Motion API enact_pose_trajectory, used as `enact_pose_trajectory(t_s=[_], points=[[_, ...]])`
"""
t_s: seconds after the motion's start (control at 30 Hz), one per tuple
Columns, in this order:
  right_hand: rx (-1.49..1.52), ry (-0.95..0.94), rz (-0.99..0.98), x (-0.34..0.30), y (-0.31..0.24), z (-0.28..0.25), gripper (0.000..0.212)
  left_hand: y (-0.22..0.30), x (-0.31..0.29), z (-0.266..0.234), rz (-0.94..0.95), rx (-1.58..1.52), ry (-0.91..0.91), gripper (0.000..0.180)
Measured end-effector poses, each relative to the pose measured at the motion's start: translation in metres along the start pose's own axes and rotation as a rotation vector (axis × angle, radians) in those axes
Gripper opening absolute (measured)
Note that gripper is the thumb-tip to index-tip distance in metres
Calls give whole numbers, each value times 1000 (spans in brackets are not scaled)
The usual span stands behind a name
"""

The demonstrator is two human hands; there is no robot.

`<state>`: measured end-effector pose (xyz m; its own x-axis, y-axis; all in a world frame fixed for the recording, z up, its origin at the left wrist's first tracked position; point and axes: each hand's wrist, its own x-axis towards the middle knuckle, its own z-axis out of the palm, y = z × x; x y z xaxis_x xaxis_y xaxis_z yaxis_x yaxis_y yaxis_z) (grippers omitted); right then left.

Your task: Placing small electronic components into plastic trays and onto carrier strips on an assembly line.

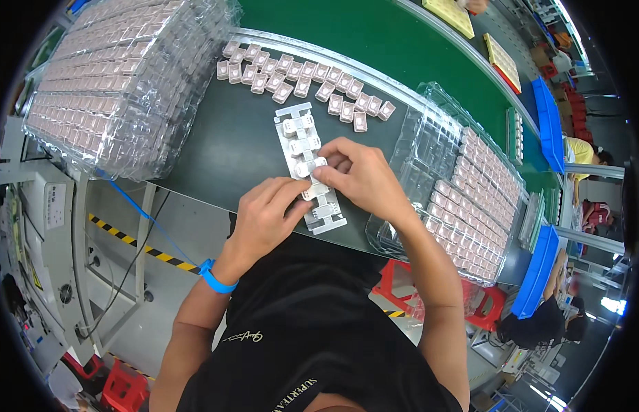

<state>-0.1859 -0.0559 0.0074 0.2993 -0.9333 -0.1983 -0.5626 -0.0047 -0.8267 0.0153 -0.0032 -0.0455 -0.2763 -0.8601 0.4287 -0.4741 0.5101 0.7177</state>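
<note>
Basically two-handed work on a metal strip by the table's near edge

Left hand (261,213): fingers bent, thumb and index tips at a white block low on the metal strip (328,224); can't tell if it pinches or just presses. Right hand (364,175): fingers curled, thumb and index at the strip's middle; grip hidden, can't tell. Hands nearly meet, probably so one steadies while the other does the fine handling.

Strip lies between the hands, flat on the dark table (223,151), near end just beside the near edge, far end pointing to the far edge. Left hand is on its left side, right hand on its right. White blocks (290,126) sit along it, likely seated there to keep spacing.

Further out: loose pinkish pieces (302,87) scattered along the far edge, presumably there to stay within reach without crowding the strip. Clear tray (419,144) at the table's right end, right-hand part filled with pinkish pieces in rows, probably for keeping them ordered. Tall stack of filled clear trays (141,82) at the left end, apparently piled to save room. Green belt (319,27) runs beyond the far edge.
</note>
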Motion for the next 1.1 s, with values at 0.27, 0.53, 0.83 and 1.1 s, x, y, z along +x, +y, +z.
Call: enact_pose_trajectory(t_s=[0.27,0.53,0.83,1.1], points=[[-101,146,-54,-7,-15,-18,26,-14,-12,-27,-484,-948,119,37],[-144,85,-291,-19,-51,18,22,7,-3,-31,-668,-1622,28,47],[-268,76,-315,-1,-45,18,18,5,-14,-36,-781,-1773,150,57],[-514,-77,-360,6,-36,12,20,-5,-24,-42,-750,-1724,255,57]])
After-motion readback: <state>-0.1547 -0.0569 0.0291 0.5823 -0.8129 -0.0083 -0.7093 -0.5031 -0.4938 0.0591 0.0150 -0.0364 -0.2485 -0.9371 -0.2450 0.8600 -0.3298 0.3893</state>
